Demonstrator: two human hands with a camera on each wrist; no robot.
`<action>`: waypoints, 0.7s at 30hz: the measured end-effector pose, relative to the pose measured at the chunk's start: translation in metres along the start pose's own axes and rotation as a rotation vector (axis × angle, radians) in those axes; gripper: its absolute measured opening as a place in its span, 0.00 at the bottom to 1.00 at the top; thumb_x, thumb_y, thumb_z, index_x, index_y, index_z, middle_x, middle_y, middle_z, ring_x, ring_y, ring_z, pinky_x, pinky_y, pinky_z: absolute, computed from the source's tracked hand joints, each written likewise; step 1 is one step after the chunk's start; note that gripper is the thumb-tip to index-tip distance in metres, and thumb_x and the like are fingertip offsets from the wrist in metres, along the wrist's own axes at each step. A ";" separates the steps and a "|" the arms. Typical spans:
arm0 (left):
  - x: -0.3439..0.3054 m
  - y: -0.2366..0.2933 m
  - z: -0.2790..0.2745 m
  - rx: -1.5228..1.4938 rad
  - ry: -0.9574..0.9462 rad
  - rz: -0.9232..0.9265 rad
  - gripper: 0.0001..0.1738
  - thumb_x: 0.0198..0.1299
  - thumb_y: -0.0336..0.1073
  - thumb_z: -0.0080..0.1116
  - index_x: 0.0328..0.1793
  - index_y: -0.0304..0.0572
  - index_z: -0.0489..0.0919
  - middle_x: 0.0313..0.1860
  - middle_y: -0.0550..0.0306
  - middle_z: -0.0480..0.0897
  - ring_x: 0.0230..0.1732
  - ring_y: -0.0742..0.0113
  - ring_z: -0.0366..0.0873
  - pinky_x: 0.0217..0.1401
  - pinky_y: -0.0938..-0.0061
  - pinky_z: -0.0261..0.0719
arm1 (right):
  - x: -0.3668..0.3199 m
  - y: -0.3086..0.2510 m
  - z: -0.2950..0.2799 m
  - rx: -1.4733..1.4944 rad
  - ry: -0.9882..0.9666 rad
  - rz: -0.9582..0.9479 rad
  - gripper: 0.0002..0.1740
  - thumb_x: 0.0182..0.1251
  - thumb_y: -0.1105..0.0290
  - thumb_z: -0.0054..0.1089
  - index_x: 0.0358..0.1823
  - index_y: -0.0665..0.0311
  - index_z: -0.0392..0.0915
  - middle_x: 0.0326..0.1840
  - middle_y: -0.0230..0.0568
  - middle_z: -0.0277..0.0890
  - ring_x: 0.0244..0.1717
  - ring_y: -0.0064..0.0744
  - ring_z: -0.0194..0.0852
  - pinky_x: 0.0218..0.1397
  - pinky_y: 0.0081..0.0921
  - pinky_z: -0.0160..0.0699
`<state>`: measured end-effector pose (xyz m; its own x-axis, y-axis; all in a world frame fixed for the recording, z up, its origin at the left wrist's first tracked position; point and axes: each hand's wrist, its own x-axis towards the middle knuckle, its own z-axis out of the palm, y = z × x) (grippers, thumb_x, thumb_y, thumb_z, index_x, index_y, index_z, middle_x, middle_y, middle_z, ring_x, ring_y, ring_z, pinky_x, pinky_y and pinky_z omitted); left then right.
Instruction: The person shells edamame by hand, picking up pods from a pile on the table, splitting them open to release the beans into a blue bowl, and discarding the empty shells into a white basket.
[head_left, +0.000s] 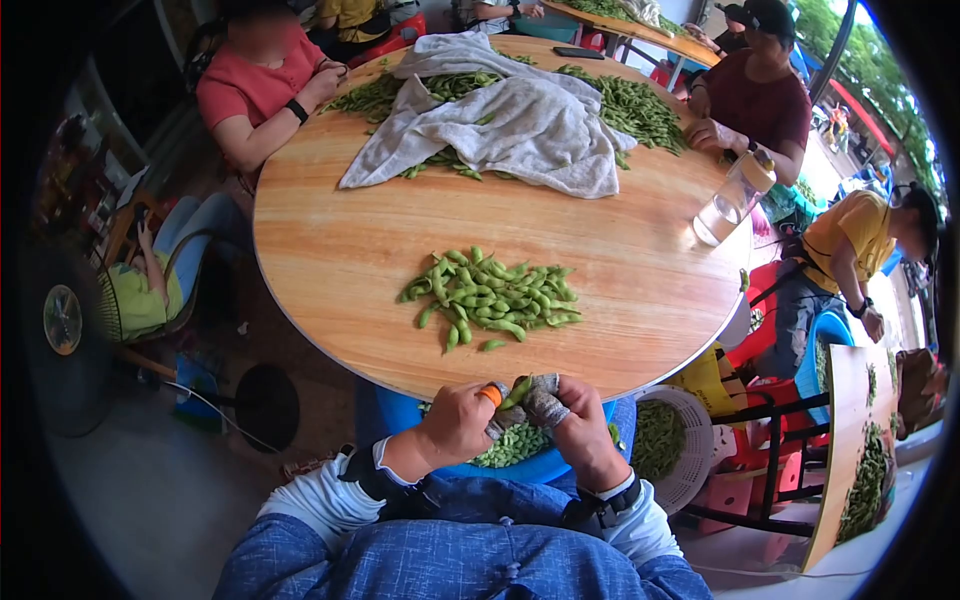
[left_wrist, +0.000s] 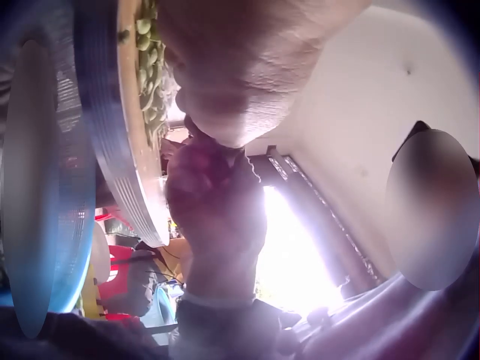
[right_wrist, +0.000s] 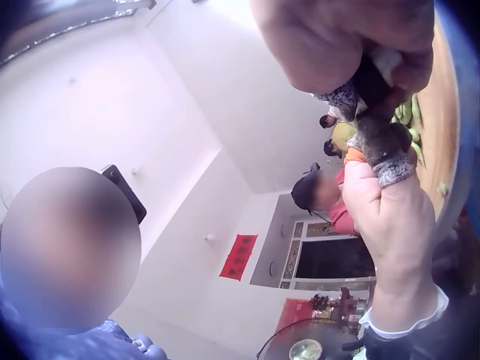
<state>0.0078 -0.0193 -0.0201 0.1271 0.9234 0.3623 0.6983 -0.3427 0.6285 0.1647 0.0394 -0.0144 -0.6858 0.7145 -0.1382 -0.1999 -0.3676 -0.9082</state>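
Observation:
A green soybean pod (head_left: 516, 393) is pinched between both hands, above the table's near edge in the head view. My left hand (head_left: 450, 428) has its fingers curled at the pod, with an orange band (head_left: 491, 395) on one digit. My right hand (head_left: 590, 438) grips from the other side, its thumb and fingertips wrapped in grey cloth covers (head_left: 546, 406). Below the hands, shelled green beans (head_left: 512, 447) lie in a blue basin (head_left: 396, 410). In the right wrist view the left hand (right_wrist: 394, 225) meets the right at the covered fingertips; the pod is hidden there.
A pile of pods (head_left: 490, 295) lies on the round wooden table (head_left: 310, 250). Farther back, a grey towel (head_left: 510, 130) covers more pods. A clear bottle (head_left: 722, 210) stands at right. A white basket (head_left: 690, 465) holds pods beside the right arm. Several people sit around.

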 end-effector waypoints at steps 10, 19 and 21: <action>-0.010 -0.015 0.006 -0.803 -0.179 -0.330 0.09 0.54 0.35 0.49 0.30 0.36 0.71 0.18 0.53 0.70 0.20 0.59 0.67 0.26 0.73 0.66 | 0.007 0.025 -0.004 0.271 -0.106 -0.182 0.10 0.58 0.74 0.52 0.41 0.70 0.72 0.38 0.34 0.74 0.39 0.21 0.70 0.44 0.19 0.68; 0.001 0.000 -0.007 0.171 0.100 0.052 0.13 0.40 0.30 0.54 0.35 0.33 0.70 0.21 0.46 0.73 0.26 0.48 0.73 0.28 0.63 0.71 | 0.005 0.010 0.002 0.008 -0.005 -0.094 0.11 0.58 0.71 0.52 0.39 0.70 0.72 0.34 0.33 0.74 0.33 0.18 0.68 0.37 0.15 0.65; -0.004 -0.008 0.001 0.022 0.116 0.040 0.13 0.41 0.31 0.54 0.35 0.33 0.70 0.21 0.46 0.73 0.25 0.48 0.73 0.28 0.62 0.71 | 0.004 0.016 0.000 0.030 -0.040 -0.121 0.10 0.59 0.74 0.51 0.41 0.71 0.71 0.37 0.34 0.74 0.39 0.21 0.69 0.45 0.19 0.67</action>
<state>0.0025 -0.0203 -0.0267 0.0739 0.8825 0.4645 0.7094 -0.3739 0.5975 0.1583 0.0366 -0.0294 -0.6824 0.7309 -0.0120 -0.3034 -0.2981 -0.9050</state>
